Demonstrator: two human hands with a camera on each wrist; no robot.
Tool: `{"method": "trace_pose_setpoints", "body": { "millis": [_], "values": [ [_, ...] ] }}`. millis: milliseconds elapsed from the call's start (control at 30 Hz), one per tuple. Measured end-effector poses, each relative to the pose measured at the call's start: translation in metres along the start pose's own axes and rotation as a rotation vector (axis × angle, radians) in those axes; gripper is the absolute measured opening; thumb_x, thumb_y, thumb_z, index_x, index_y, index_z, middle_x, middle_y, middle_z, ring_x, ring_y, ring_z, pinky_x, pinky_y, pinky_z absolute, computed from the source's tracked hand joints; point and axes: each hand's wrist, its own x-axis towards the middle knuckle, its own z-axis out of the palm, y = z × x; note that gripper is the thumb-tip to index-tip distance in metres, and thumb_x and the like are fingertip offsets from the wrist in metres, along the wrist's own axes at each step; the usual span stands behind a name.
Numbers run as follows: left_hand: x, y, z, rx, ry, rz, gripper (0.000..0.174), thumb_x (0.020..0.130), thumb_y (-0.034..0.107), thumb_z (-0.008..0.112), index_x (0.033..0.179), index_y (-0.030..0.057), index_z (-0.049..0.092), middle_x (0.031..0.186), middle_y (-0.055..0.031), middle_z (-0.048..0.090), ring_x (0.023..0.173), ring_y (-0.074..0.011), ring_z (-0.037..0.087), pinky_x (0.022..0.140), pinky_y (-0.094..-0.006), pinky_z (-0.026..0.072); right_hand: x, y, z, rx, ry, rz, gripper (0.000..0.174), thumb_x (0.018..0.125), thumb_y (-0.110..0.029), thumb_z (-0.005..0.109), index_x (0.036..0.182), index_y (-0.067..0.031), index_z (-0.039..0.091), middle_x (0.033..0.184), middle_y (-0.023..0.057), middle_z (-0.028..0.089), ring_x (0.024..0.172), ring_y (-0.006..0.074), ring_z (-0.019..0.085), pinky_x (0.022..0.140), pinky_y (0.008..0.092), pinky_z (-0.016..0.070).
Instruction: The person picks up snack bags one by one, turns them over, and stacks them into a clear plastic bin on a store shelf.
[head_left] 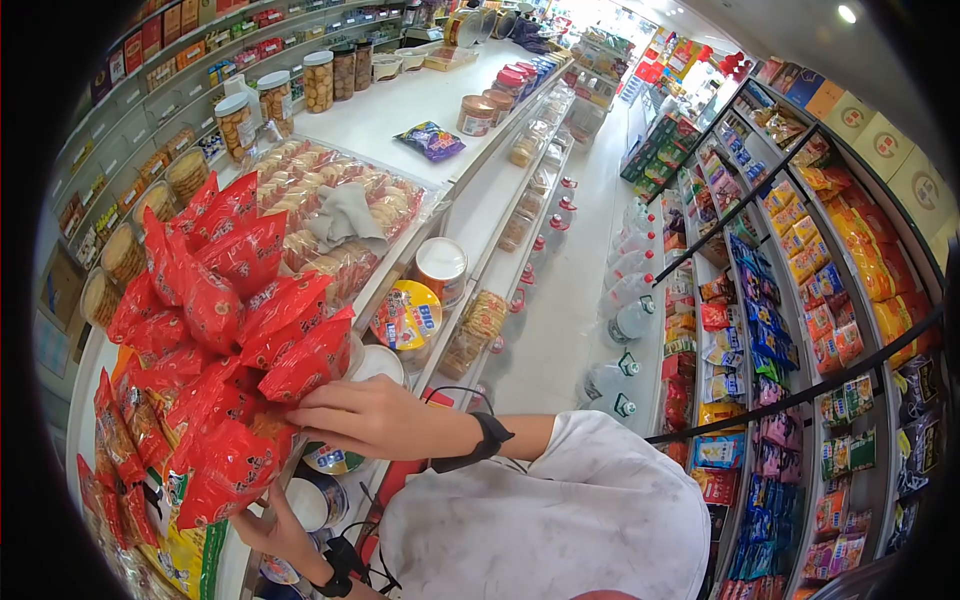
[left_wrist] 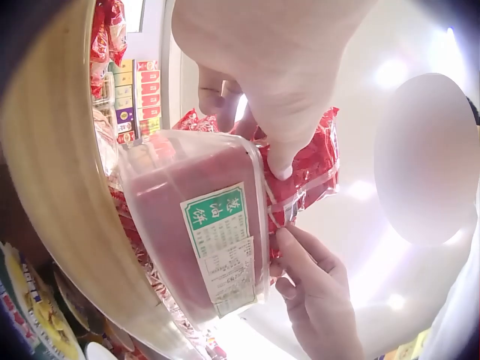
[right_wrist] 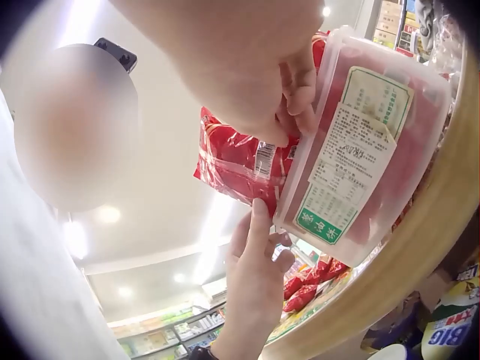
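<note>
Many shiny red packets (head_left: 215,310) are heaped at the left of the head view. The right hand (head_left: 365,415) pinches a red packet at the heap's near side; the left hand (head_left: 285,540) grips lower down on the same side. In the left wrist view a clear tub (left_wrist: 187,225) with a green-and-white label stands beside the red packet (left_wrist: 304,176). The left hand (left_wrist: 262,67) reaches over from above, with the right hand (left_wrist: 319,292) below. The right wrist view shows the packet's barcode (right_wrist: 264,159) by the tub's rim. Some fingertips are hidden behind packet and rim.
Round tubs (head_left: 408,312) stand along the counter's near edge. Behind the heap lies a tray of wrapped biscuits (head_left: 300,165) with a grey cloth (head_left: 347,215). A purple packet (head_left: 430,141) and several jars are farther back. Snack shelves (head_left: 790,330) line the right side.
</note>
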Motion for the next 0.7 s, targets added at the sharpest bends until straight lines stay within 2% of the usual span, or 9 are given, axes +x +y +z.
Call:
{"method": "trace_pose_setpoints", "body": {
  "millis": [167, 267, 367, 533, 633, 700],
  "values": [
    [0.002, 0.002, 0.0, 0.027, 0.013, 0.02, 0.049, 0.093, 0.002, 0.077, 0.136, -0.0051, 0.054, 0.119, -0.0128, 0.066, 0.086, -0.0175, 0.056, 0.071, -0.0295, 0.0453, 0.003, -0.005, 0.0, -0.087, -0.03, 0.035, 0.043, 0.087, -0.014, 0.078, 0.128, -0.0048, 0.066, 0.105, 0.0047, 0.061, 0.081, 0.0195, 0.067, 0.056, 0.032, 0.0527],
    [0.0, -0.007, -0.005, 0.003, -0.006, -0.128, 0.051, 0.088, 0.001, 0.081, 0.132, -0.0081, 0.056, 0.119, -0.0158, 0.066, 0.097, -0.021, 0.062, 0.07, -0.0291, 0.0469, 0.002, -0.006, -0.001, -0.098, -0.048, 0.075, 0.041, 0.087, -0.015, 0.078, 0.126, -0.0059, 0.066, 0.101, 0.0043, 0.058, 0.076, 0.0192, 0.066, 0.054, 0.0327, 0.0511],
    [0.005, -0.008, -0.003, 0.033, -0.005, -0.012, 0.047, 0.091, 0.003, 0.079, 0.131, -0.0042, 0.056, 0.117, -0.0117, 0.066, 0.084, -0.0176, 0.055, 0.069, -0.0296, 0.0437, 0.005, -0.009, -0.001, -0.091, 0.006, 0.084, 0.035, 0.087, -0.016, 0.077, 0.119, -0.0079, 0.065, 0.098, 0.0046, 0.056, 0.071, 0.0201, 0.064, 0.052, 0.0348, 0.0491],
    [0.007, -0.007, -0.005, 0.041, -0.01, -0.042, 0.045, 0.09, 0.003, 0.079, 0.129, -0.0043, 0.057, 0.11, -0.0098, 0.067, 0.081, -0.0168, 0.053, 0.068, -0.0295, 0.0425, -0.002, -0.01, 0.001, -0.127, 0.046, 0.121, 0.028, 0.088, -0.017, 0.077, 0.111, -0.0086, 0.065, 0.096, 0.0049, 0.055, 0.069, 0.0207, 0.064, 0.052, 0.0346, 0.049],
    [0.007, -0.005, -0.005, 0.072, -0.031, -0.038, 0.044, 0.089, 0.003, 0.079, 0.126, -0.0034, 0.058, 0.104, -0.0085, 0.067, 0.077, -0.0161, 0.05, 0.066, -0.029, 0.0404, -0.008, -0.009, 0.0, -0.118, -0.059, 0.128, 0.025, 0.088, -0.019, 0.078, 0.108, -0.0084, 0.066, 0.091, 0.0048, 0.057, 0.068, 0.0213, 0.064, 0.052, 0.0342, 0.0492],
    [0.009, 0.005, -0.007, 0.061, -0.028, -0.042, 0.042, 0.088, 0.003, 0.08, 0.124, -0.0024, 0.059, 0.1, -0.0075, 0.066, 0.074, -0.0155, 0.049, 0.064, -0.0284, 0.0388, -0.008, -0.01, 0.0, -0.07, -0.048, 0.165, 0.024, 0.089, -0.02, 0.078, 0.106, -0.0084, 0.066, 0.087, 0.0046, 0.057, 0.067, 0.0219, 0.063, 0.052, 0.0341, 0.0494]
  ]
}}
